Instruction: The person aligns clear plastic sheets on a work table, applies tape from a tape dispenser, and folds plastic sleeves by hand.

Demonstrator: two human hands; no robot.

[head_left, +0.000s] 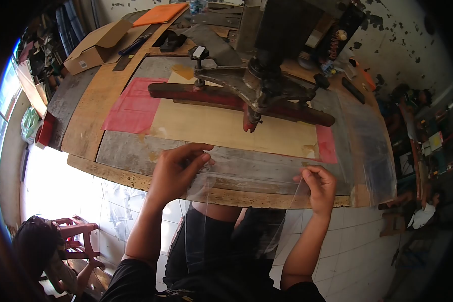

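The lower edge of your clear sheet [251,175] is lost against your shorts [176,264]. The machine [282,30] runs past the top edge, its bar [196,94] hiding part of the yellow sheet [211,125]. You can't read the box label [82,64].

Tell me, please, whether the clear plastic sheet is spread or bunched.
Spread: the clear plastic sheet hangs between the left hand and right hand; whether it is doubled, I cannot tell.

Workshop, heavy metal press [269,83], worn workbench [93,108], peeling wall [395,38]
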